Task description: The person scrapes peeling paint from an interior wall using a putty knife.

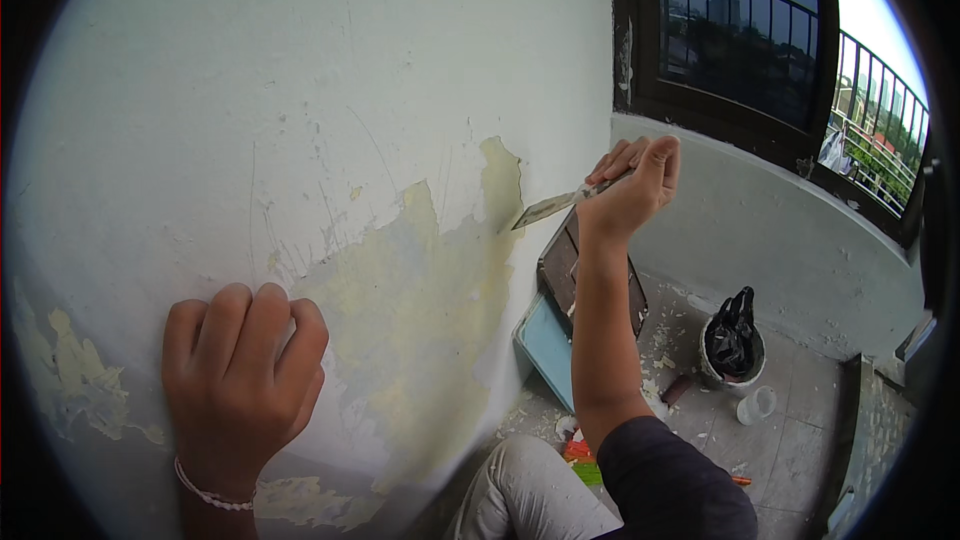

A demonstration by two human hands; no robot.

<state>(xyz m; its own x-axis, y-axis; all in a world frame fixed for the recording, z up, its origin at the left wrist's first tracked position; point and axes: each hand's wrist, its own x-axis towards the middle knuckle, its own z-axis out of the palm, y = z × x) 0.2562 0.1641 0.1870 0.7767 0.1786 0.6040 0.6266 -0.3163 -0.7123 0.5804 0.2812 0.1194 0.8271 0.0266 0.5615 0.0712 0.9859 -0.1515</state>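
Observation:
My right hand [634,176] grips a metal putty knife [547,209], its blade pointing left towards the wall beside the edge of a peeled patch [427,292]. Whether the blade touches the wall, I cannot tell. The patch shows yellowish and grey under-surface where the white paint [187,90] has come off; thin scratches run above it. On the left, my left hand [240,360], with a braided bracelet on its wrist, rests against the wall with fingers curled and nothing visible in it. A smaller peeled area [86,375] lies farther left.
Behind my right arm, a brown panel [559,262] and a light blue panel [546,345] lean by the wall. A bucket [759,371] holding a black plastic bag and a clear plastic cup [756,406] stand on the tiled floor, among paint flakes. A dark-framed window [735,120] is above.

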